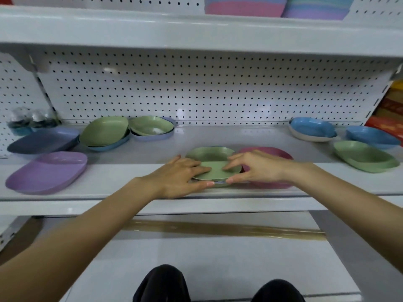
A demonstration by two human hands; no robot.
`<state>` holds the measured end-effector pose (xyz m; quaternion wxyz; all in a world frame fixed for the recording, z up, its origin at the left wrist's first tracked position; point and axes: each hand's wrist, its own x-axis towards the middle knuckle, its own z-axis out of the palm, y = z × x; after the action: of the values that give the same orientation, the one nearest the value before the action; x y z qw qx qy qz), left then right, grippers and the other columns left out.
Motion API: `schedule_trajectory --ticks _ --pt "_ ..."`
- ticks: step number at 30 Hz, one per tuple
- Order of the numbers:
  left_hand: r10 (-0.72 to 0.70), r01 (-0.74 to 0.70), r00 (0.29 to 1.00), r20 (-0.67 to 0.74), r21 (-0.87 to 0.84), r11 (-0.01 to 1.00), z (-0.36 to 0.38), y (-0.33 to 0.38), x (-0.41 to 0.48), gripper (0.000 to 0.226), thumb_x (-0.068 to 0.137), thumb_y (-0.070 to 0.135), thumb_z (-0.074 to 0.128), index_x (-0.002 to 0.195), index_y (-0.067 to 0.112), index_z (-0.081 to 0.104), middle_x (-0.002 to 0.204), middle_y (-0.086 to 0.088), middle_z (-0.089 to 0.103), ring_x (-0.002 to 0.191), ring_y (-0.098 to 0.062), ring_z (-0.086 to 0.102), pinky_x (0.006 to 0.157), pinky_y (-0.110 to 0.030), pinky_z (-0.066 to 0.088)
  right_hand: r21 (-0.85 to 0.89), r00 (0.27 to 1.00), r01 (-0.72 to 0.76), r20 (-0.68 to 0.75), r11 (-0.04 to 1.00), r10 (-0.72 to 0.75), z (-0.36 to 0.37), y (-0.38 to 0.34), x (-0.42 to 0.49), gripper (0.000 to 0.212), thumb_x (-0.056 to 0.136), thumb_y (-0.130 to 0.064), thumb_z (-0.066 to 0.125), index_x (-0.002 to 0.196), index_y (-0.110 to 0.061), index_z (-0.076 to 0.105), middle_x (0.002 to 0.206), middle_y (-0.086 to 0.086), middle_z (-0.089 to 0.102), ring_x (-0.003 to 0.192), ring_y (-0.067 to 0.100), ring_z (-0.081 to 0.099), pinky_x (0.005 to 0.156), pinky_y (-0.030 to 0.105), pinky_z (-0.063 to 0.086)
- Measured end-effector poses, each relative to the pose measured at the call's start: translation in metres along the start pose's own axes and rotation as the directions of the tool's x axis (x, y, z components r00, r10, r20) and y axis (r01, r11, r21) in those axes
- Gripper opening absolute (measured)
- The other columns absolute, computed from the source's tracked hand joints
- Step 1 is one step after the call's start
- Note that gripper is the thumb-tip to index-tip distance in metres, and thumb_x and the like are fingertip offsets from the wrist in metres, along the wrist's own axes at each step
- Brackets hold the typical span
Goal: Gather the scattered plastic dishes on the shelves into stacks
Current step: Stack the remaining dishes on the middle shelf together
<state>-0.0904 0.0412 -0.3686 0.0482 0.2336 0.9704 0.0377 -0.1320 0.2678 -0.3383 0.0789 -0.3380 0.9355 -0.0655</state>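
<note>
A small stack of green dishes (212, 156) sits near the front middle of the white shelf (122, 184). My left hand (178, 174) grips its left edge, fingers on top and thumb at the front rim. My right hand (255, 166) pinches its right edge the same way. A pink dish (277, 153) lies right behind my right hand. Loose dishes lie about: a purple one (46, 173), a dark blue one (43, 142), green ones on blue (104, 132) and on lilac (150, 127), blue ones (311, 128) (370, 137), and a green one (364, 159).
A pegboard wall (196, 90) backs the shelf. The shelf above (196, 31) carries tall pink and purple dish stacks (244, 7). Wrapped dark items (26, 120) stand at the back left. Red and orange boxes (390, 112) are at the right. A lower shelf holds a clear wrapped roll (218, 229).
</note>
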Motion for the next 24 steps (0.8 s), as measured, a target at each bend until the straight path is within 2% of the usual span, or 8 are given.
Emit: schedule_trajectory --ticks 2,9,14,19,21,24 --pt "-0.008 0.008 1.0 0.01 0.015 1.0 0.0 0.003 0.001 0.063 0.09 0.063 0.025 0.146 0.034 0.025 0.155 0.0 0.024 0.143 -0.01 0.013 0.118 -0.038 0.0 0.024 1.0 0.004 0.012 1.0 -0.004 -0.001 0.002 0.001 0.055 0.083 -0.053 0.057 0.13 -0.026 0.054 0.144 -0.002 0.045 0.134 0.016 0.037 0.109 0.026 0.029" --pt "-0.022 0.019 0.999 0.029 0.093 0.995 -0.004 0.005 0.0 0.063 0.089 0.065 0.024 0.144 0.036 0.027 0.15 0.003 0.031 0.141 -0.011 0.019 0.117 -0.041 -0.003 0.073 0.998 0.013 0.061 0.997 -0.018 0.001 0.015 0.015 0.057 0.082 -0.052 0.058 0.131 -0.025 0.053 0.14 -0.003 0.049 0.131 0.016 0.042 0.11 0.033 0.031" --pt "-0.031 0.03 0.999 0.012 0.094 0.995 -0.004 0.004 0.005 0.061 0.088 0.066 0.028 0.141 0.037 0.034 0.14 0.001 0.041 0.136 -0.013 0.028 0.118 -0.042 0.001 0.043 0.994 0.019 0.108 0.999 -0.024 0.005 0.019 0.018 0.057 0.082 -0.055 0.055 0.131 -0.026 0.053 0.139 -0.004 0.051 0.133 0.017 0.04 0.11 0.035 0.031" --pt "-0.03 0.028 0.998 0.048 0.05 0.998 -0.012 0.005 0.013 0.056 0.086 0.067 0.033 0.131 0.035 0.042 0.136 0.004 0.044 0.13 -0.012 0.035 0.117 -0.04 0.009 0.044 0.99 0.037 0.131 0.998 -0.042 0.005 0.018 0.022 0.058 0.082 -0.057 0.055 0.13 -0.024 0.054 0.136 -0.004 0.052 0.123 0.018 0.048 0.106 0.034 0.036" --pt "-0.021 0.018 0.996 0.084 0.027 0.999 -0.016 0.005 0.016 0.054 0.086 0.067 0.034 0.132 0.038 0.039 0.139 0.006 0.042 0.13 -0.012 0.034 0.115 -0.038 0.01 0.088 0.997 0.023 0.076 0.996 -0.029 0.004 0.02 0.018 0.058 0.081 -0.056 0.057 0.129 -0.024 0.054 0.137 -0.006 0.052 0.125 0.015 0.047 0.107 0.033 0.035" --pt "-0.005 -0.005 0.99 0.138 0.073 0.997 -0.015 0.002 0.022 0.068 0.077 0.077 0.022 0.137 0.047 0.028 0.142 0.007 0.038 0.134 -0.011 0.028 0.116 -0.037 0.007 0.254 0.991 -0.004 -0.131 0.967 0.038 -0.004 0.032 0.004 0.054 0.082 -0.051 0.059 0.128 -0.023 0.056 0.137 -0.008 0.052 0.127 0.008 0.045 0.11 0.027 0.031"
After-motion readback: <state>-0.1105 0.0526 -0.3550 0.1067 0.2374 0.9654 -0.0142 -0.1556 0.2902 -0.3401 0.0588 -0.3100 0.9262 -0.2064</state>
